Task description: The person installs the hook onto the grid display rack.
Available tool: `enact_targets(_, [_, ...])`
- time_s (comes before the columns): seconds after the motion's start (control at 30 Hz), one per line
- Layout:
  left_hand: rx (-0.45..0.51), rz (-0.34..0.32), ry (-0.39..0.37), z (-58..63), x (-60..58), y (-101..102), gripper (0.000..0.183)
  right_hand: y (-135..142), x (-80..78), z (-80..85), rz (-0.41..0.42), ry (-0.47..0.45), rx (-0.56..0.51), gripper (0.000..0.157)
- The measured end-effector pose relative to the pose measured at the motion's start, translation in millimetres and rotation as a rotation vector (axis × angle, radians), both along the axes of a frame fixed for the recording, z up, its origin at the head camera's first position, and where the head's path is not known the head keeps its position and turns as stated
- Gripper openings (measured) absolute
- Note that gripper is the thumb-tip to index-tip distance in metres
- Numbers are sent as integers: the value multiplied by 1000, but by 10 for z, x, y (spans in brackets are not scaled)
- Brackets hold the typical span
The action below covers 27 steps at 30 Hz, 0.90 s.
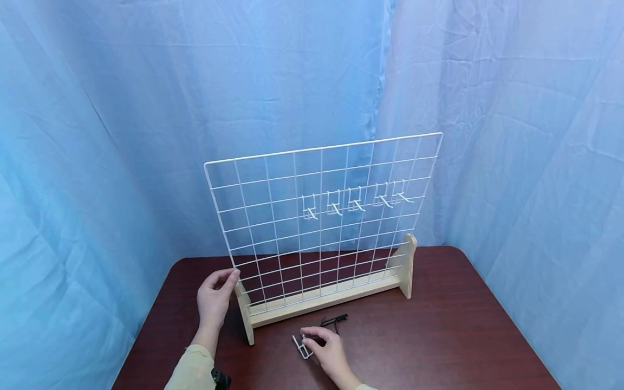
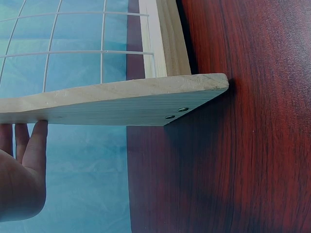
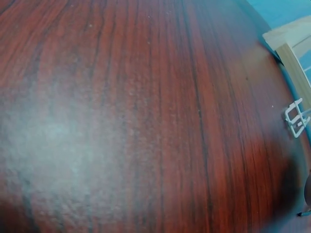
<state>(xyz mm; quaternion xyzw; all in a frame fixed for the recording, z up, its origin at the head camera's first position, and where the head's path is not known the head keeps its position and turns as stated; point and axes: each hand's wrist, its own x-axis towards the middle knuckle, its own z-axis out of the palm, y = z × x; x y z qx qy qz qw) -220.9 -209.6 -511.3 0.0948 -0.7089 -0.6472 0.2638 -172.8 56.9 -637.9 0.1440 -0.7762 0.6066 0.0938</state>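
Note:
A white wire grid (image 1: 312, 222) stands in a wooden base (image 1: 331, 298) on the table. At the grid's left edge, my left hand (image 1: 214, 298) holds the top of the wooden side panel (image 1: 245, 317). In the left wrist view the fingers (image 2: 36, 150) lie against the panel's outer face; the thumb is out of sight there. In front of the base, my right hand (image 1: 327, 355) pinches a white wire hook (image 1: 304, 351) between thumb and fingers. The right wrist view catches this hook (image 3: 294, 119) at its right edge.
Several white hooks (image 1: 357, 205) hang in a row on the grid's middle and right part. A dark hook-like metal piece (image 1: 335, 319) lies just beyond my right hand. Blue curtains (image 1: 146, 108) surround the dark red table (image 1: 463, 336) at the back and sides.

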Motion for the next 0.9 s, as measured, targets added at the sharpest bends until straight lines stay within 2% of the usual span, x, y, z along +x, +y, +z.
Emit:
enact_targets(0.23, [-11, 4, -6, 13, 1, 5, 26, 10, -40, 7, 32, -59, -21, 14])
enact_targets(0.47, [-19, 7, -25, 23, 8, 3, 26, -35, 134, 422, 15, -83, -15, 10])
enact_targets(0.63, [-22, 12, -19, 14, 8, -1, 26, -51, 114, 392, -9, -82, -23, 7])
enact_targets(0.9, [-13, 9, -14, 12, 3, 7, 25, -43, -24, 122, -67, -69, -43, 6])
